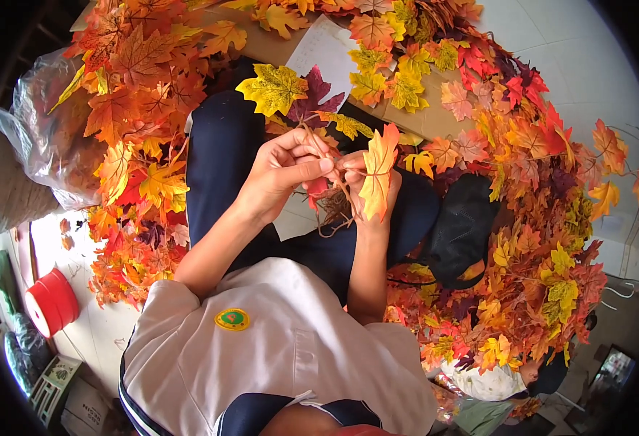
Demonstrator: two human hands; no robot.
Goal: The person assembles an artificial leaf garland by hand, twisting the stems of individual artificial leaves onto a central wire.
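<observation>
My left hand (287,171) is closed in a pinch on a thin brown vine (345,190) of artificial maple leaves, above my lap. Close beside it, my right hand (362,161) is closed too, fingertips on the same vine. A yellow-orange artificial maple leaf (378,178) stands in front of the right hand and hides part of its fingers. Beyond my hands are a yellow leaf (273,89) and a dark purple leaf (316,96). Loops of brown stem hang below my fingers.
Heaps of artificial leaves lie left (141,80) and right (530,261). Beyond my knees, a paper sheet (323,52) rests on cardboard (407,115). A clear plastic bag (54,127) and red spool (52,301) stand left. A black shoe (461,229) is right of my lap.
</observation>
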